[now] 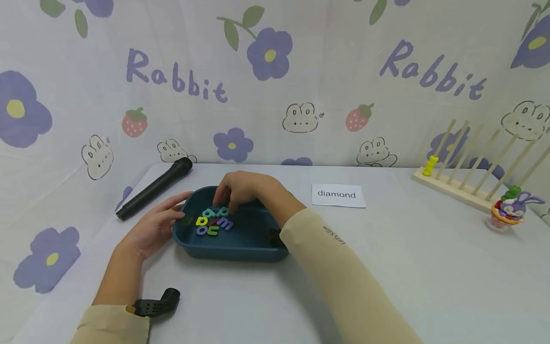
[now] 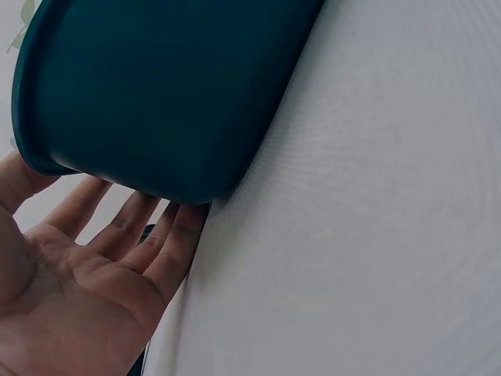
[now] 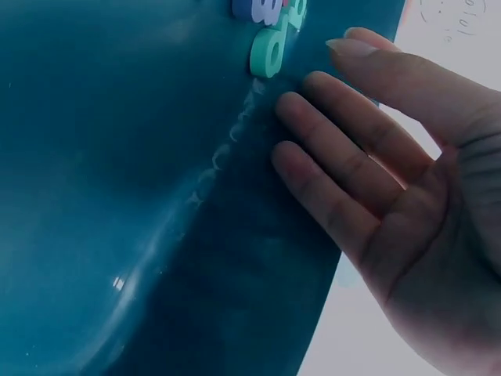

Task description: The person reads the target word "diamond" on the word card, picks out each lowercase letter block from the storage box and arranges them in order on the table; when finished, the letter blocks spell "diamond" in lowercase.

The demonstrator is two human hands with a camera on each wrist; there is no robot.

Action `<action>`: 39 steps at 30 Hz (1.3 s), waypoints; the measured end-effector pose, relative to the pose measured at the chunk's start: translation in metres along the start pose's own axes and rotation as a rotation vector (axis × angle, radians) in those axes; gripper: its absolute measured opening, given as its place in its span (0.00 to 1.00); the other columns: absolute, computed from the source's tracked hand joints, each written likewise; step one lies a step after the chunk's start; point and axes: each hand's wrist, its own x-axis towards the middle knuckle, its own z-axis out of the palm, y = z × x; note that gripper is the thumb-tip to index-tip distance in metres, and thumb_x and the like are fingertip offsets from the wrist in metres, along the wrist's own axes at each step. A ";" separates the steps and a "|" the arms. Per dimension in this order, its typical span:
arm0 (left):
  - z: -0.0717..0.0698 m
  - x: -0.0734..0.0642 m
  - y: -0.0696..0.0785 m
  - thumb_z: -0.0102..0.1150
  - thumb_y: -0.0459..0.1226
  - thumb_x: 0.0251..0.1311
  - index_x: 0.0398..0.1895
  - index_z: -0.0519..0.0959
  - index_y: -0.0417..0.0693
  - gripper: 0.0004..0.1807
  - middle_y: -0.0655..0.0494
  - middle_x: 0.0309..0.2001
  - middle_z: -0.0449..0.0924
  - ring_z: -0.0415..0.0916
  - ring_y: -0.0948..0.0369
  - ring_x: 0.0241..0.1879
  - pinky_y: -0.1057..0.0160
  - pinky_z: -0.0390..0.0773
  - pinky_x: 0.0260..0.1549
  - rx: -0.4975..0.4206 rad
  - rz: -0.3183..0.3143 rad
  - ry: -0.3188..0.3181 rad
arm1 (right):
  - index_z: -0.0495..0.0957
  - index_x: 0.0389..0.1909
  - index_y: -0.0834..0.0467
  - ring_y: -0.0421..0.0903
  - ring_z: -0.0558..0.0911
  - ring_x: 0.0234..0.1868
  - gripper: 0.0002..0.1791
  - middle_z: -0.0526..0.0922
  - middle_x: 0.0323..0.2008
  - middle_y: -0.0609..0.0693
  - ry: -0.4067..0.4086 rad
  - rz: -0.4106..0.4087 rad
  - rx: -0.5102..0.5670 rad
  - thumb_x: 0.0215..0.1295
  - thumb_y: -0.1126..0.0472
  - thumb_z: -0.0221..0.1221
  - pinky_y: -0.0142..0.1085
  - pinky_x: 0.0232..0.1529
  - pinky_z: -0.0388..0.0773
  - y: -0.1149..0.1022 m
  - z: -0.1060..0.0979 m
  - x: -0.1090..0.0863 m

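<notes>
A dark teal plastic basin (image 1: 238, 254) stands on the white table. Small coloured letters lie in its left part: a yellow one (image 1: 201, 221), a purple m (image 1: 225, 223), a green one (image 1: 213, 231) and several more. My left hand (image 1: 156, 222) rests against the basin's left end; its fingers lie nearly straight along the outer wall (image 2: 156, 102), thumb up by the rim. Over the far rim, my right hand (image 1: 241, 188) reaches down into the basin, fingertips near the teal letters (image 1: 222, 211). In the right wrist view its fingers are relaxed, with nothing visible between them, close to a teal letter (image 3: 268, 55).
A white card (image 1: 338, 196) reading "diamond" lies right of the basin. At the back left is a black microphone (image 1: 154, 188). Far right stand a wooden peg rack (image 1: 455, 185) with yellow beads (image 1: 430, 166) and a rabbit toy (image 1: 511, 210). A patterned cloth (image 1: 258, 105) hangs behind.
</notes>
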 end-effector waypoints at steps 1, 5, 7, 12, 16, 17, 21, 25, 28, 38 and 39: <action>0.000 0.000 0.000 0.44 0.37 0.78 0.82 0.58 0.57 0.31 0.43 0.81 0.49 0.58 0.47 0.73 0.68 0.76 0.57 0.000 -0.001 0.001 | 0.85 0.59 0.50 0.44 0.80 0.62 0.22 0.84 0.59 0.48 0.003 0.012 -0.010 0.66 0.69 0.67 0.43 0.69 0.74 0.000 0.001 0.000; 0.001 0.001 0.000 0.44 0.37 0.78 0.82 0.58 0.57 0.31 0.43 0.82 0.48 0.57 0.46 0.75 0.69 0.76 0.57 0.004 -0.003 0.003 | 0.85 0.59 0.49 0.43 0.80 0.59 0.23 0.84 0.60 0.48 -0.005 0.052 -0.021 0.66 0.69 0.67 0.42 0.66 0.75 -0.001 0.003 0.001; 0.001 0.001 0.000 0.43 0.37 0.78 0.82 0.57 0.56 0.31 0.42 0.82 0.48 0.56 0.46 0.75 0.69 0.76 0.57 0.006 -0.002 0.003 | 0.85 0.60 0.48 0.43 0.80 0.58 0.23 0.84 0.60 0.48 -0.016 0.062 -0.014 0.65 0.69 0.67 0.40 0.63 0.77 -0.001 0.004 0.001; 0.001 0.001 0.004 0.43 0.36 0.78 0.82 0.57 0.56 0.31 0.42 0.82 0.48 0.57 0.46 0.75 0.70 0.77 0.57 0.013 -0.006 0.010 | 0.85 0.59 0.46 0.42 0.81 0.54 0.23 0.84 0.58 0.47 -0.012 0.072 -0.033 0.65 0.68 0.67 0.36 0.50 0.82 0.000 0.006 0.004; 0.002 0.002 0.006 0.44 0.37 0.78 0.82 0.58 0.57 0.31 0.43 0.82 0.47 0.56 0.44 0.76 0.70 0.77 0.56 0.015 -0.002 0.013 | 0.87 0.54 0.46 0.44 0.81 0.47 0.19 0.85 0.53 0.46 0.015 0.078 -0.076 0.66 0.69 0.66 0.35 0.44 0.81 0.000 0.006 0.004; 0.002 0.002 0.006 0.44 0.37 0.78 0.82 0.58 0.57 0.31 0.43 0.82 0.47 0.56 0.44 0.76 0.70 0.77 0.56 0.013 -0.002 0.014 | 0.88 0.52 0.46 0.45 0.81 0.46 0.19 0.85 0.52 0.46 0.017 0.078 -0.085 0.66 0.69 0.66 0.35 0.43 0.81 -0.001 0.006 0.004; 0.002 0.002 0.004 0.45 0.37 0.78 0.82 0.58 0.58 0.31 0.43 0.82 0.46 0.55 0.44 0.76 0.70 0.77 0.56 0.006 -0.007 0.020 | 0.89 0.47 0.47 0.46 0.80 0.44 0.15 0.84 0.49 0.46 0.014 0.075 -0.113 0.66 0.70 0.65 0.36 0.44 0.80 0.000 0.007 0.006; 0.002 0.002 0.001 0.45 0.37 0.78 0.82 0.58 0.57 0.31 0.43 0.82 0.48 0.57 0.45 0.75 0.70 0.77 0.56 0.000 -0.020 0.029 | 0.90 0.44 0.47 0.45 0.79 0.47 0.15 0.84 0.48 0.45 0.009 0.071 -0.145 0.66 0.70 0.66 0.36 0.49 0.80 0.000 0.009 0.007; 0.003 0.002 0.000 0.45 0.37 0.78 0.82 0.57 0.57 0.31 0.43 0.81 0.49 0.58 0.46 0.74 0.70 0.77 0.56 -0.002 -0.027 0.034 | 0.90 0.43 0.46 0.44 0.80 0.50 0.16 0.84 0.48 0.45 0.004 0.068 -0.171 0.65 0.71 0.67 0.37 0.53 0.80 0.000 0.010 0.007; 0.003 0.002 0.001 0.44 0.38 0.79 0.82 0.57 0.58 0.31 0.43 0.81 0.49 0.59 0.46 0.73 0.70 0.77 0.55 0.020 -0.024 0.038 | 0.89 0.45 0.46 0.45 0.79 0.51 0.17 0.83 0.48 0.45 0.007 0.071 -0.218 0.63 0.71 0.68 0.38 0.54 0.80 -0.002 0.013 0.007; 0.002 0.001 0.001 0.44 0.38 0.79 0.82 0.57 0.58 0.31 0.43 0.81 0.49 0.58 0.45 0.74 0.70 0.77 0.55 0.021 -0.022 0.038 | 0.89 0.44 0.47 0.45 0.79 0.51 0.16 0.83 0.48 0.45 0.011 0.068 -0.223 0.63 0.71 0.68 0.37 0.53 0.80 -0.003 0.014 0.008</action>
